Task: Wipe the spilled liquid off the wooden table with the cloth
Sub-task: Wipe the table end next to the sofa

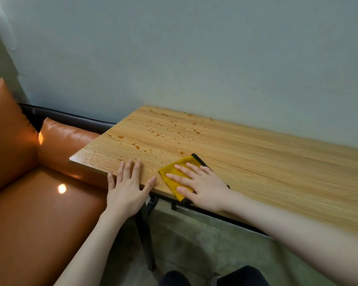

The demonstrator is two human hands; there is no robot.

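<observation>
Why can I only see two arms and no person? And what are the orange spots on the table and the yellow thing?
The picture comes from a camera worn on a person's head, looking forward and down, so you see only their arms, just as you see your own. The left hand lies flat with straight fingers at the near edge of the wooden table, holding nothing. The right hand presses flat on a folded yellow cloth with a black edge. The orange-brown spots are spilled liquid, scattered in drops over the table's left end, beyond the hands. The cloth lies just in front of them, ready to wipe. On the left is an orange sofa, and behind the table a plain wall.
</observation>
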